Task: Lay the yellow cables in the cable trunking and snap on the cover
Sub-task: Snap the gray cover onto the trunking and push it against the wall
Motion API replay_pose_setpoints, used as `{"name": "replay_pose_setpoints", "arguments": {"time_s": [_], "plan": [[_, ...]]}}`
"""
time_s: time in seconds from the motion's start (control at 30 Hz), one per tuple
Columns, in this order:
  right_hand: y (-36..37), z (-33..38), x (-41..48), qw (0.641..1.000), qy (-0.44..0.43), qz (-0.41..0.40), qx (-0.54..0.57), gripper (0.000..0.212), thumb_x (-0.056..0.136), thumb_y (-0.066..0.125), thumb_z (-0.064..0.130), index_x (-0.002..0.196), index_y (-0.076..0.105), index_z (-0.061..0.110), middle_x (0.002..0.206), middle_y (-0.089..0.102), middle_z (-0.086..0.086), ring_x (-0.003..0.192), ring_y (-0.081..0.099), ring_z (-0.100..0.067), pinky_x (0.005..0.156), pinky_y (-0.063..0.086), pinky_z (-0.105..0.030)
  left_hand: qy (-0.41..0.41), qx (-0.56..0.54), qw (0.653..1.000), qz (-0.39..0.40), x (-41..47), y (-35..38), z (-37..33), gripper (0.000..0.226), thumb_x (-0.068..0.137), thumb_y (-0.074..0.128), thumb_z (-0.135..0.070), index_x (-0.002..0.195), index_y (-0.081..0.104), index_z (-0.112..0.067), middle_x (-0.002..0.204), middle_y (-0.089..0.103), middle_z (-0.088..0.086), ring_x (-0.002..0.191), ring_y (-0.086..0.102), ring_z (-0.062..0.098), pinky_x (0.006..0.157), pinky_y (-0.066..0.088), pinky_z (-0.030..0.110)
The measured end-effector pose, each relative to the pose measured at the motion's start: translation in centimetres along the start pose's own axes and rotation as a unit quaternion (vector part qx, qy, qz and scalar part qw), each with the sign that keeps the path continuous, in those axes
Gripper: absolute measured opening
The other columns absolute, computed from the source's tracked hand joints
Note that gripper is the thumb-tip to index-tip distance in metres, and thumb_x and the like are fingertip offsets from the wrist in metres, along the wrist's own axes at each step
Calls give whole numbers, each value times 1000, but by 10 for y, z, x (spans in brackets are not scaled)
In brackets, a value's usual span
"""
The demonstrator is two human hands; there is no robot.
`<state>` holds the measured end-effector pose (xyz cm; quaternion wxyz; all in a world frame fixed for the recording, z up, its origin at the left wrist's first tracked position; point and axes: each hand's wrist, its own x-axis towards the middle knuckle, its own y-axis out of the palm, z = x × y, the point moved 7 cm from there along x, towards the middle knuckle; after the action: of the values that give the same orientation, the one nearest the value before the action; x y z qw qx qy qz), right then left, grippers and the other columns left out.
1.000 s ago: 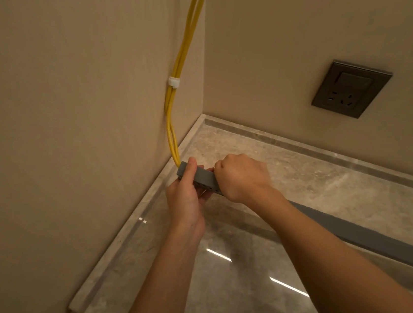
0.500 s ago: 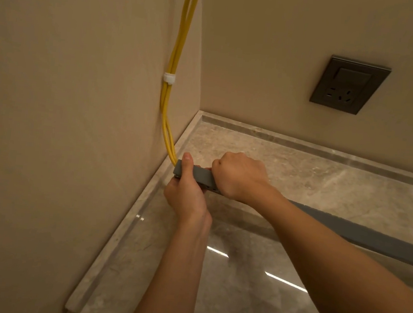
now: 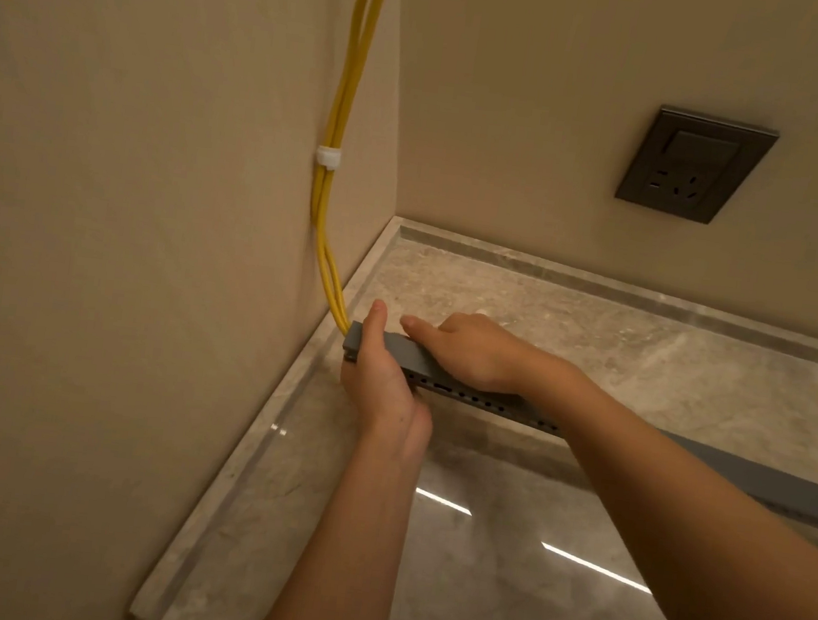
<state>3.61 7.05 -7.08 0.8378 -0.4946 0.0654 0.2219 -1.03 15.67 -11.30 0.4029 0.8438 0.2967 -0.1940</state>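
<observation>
The yellow cables (image 3: 325,229) are run down the left wall, held by a white clip (image 3: 328,158), and are fed into the end of the grey cable trunking (image 3: 443,390) just beside the wall corner. The trunking is laid along the stone counter (image 3: 598,331) and runs off to the right. The cover (image 3: 405,350) is seated on top at the wall end; whether it is fully latched cannot be told.

The end of the trunking is clamped by the left hand (image 3: 383,383), thumb over the top, fingers wrapped underneath. The cover is pressed down by the right hand (image 3: 473,350), laid fairly flat, fingers extended, not pinching anything.

Judged stage: cover being snapped on, starting from the wall end.

Risks:
- A cable could be pinched under the cover lip where the bend enters; the radius there looks tight.
- If pressure is applied unevenly, one edge may latch and the other ride up.
- The trunking could be slid on the polished counter, as no fixing is visible.

A dark wall socket (image 3: 696,164) sits well apart on the back wall.
</observation>
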Motion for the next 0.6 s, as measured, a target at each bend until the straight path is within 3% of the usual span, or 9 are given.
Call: {"name": "replay_pose_setpoints", "arguments": {"time_s": [0.1,0.2,0.4,0.47,0.6], "plan": [[-2,-4,-8,998,-25,41,30,71,89,23,65,87,69,11,84,66,-6,73,60,-16,64,40,-25,2,-8,1000,2,1,4,0,23,78,70,-32,90,65,-13,88,67,7,74,68,18,52,53,25],[5,-8,-15,992,-25,109,52,77,86,23,70,77,69,10,69,71,-3,62,66,-13,69,46,-25,11,12,1000,5,3,4,-1,27,79,69,-36,91,63,-13,95,66,9,85,68,24,65,57,34],[-1,-11,-15,987,-30,99,119,75,82,34,71,71,70,7,56,67,-1,50,63,-10,62,44,-24,14,38,999,9,3,4,-5,39,76,69,-42,100,65,-11,106,67,14,91,67,26,82,56,43],[-3,-12,-15,986,-23,101,133,75,80,37,72,71,71,6,56,67,-1,50,63,-10,62,44,-23,12,44,999,5,2,5,-7,36,75,70,-39,98,66,-12,102,68,12,88,68,26,79,57,42],[-4,-11,-18,975,-1,129,179,72,77,43,74,75,72,9,60,68,-2,54,64,-12,64,47,-26,27,29,999,-21,2,6,-8,18,73,66,-26,85,65,-12,79,65,5,68,67,20,50,52,26]]}}
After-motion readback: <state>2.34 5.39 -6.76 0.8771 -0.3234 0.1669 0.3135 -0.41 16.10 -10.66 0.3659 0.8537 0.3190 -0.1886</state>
